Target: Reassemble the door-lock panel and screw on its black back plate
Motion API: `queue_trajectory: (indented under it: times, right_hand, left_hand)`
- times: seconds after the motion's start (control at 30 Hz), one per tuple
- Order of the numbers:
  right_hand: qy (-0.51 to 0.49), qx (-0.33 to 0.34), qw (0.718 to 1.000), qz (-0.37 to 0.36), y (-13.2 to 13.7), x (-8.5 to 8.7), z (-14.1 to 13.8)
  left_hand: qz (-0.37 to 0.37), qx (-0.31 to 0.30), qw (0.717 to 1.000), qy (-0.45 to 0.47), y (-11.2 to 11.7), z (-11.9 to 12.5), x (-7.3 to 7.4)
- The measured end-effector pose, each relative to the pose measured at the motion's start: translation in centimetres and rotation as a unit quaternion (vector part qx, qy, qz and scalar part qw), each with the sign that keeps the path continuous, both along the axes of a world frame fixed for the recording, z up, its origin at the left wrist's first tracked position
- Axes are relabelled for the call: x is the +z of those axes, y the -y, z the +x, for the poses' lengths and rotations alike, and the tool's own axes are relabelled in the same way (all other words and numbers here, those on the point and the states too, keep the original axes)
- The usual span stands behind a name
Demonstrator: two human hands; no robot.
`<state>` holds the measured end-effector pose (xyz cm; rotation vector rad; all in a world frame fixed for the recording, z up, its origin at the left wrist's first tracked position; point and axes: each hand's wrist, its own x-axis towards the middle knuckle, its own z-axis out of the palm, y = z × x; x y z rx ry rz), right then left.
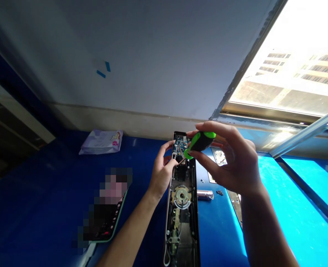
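Observation:
A long, narrow door lock housing (182, 178) lies lengthwise on the blue table, its inside facing up. At its far end are a blue circuit board (177, 142) and thin wires; a round metal part (182, 196) sits midway. My left hand (161, 168) is closed at the housing's left edge, index finger beside the board and thumb near the screwdriver's tip. My right hand (233, 159) grips a green and black screwdriver (201, 142) between thumb and fingers. Its shaft slants down left over the housing; the tip's exact contact is hidden by my left thumb.
Right of the housing lie a wrapped cylinder (205, 195), small dark screws (219, 193) and a metal plate (219, 157), partly behind my right hand. A phone (111, 218), partly blurred, and a white packet (102, 141) are at left. Wall (141, 55) and window (297, 74) stand beyond.

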<state>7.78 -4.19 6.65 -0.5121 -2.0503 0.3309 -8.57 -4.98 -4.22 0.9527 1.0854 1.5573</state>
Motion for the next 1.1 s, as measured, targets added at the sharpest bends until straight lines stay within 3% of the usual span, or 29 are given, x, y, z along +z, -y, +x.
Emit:
queue_trajectory:
  times: [0.77,1.1]
  right_hand:
    - [0.001,0.010,1.000,-0.008,-0.36,-0.29,-0.13]
    - [0.035,0.045,0.998,-0.010,-0.36,-0.11,0.04]
  left_hand:
    - [-0.003,-0.006,1.000,0.024,-0.05,0.00,-0.14]
    - [0.008,-0.006,1.000,0.022,-0.09,-0.04,-0.20]
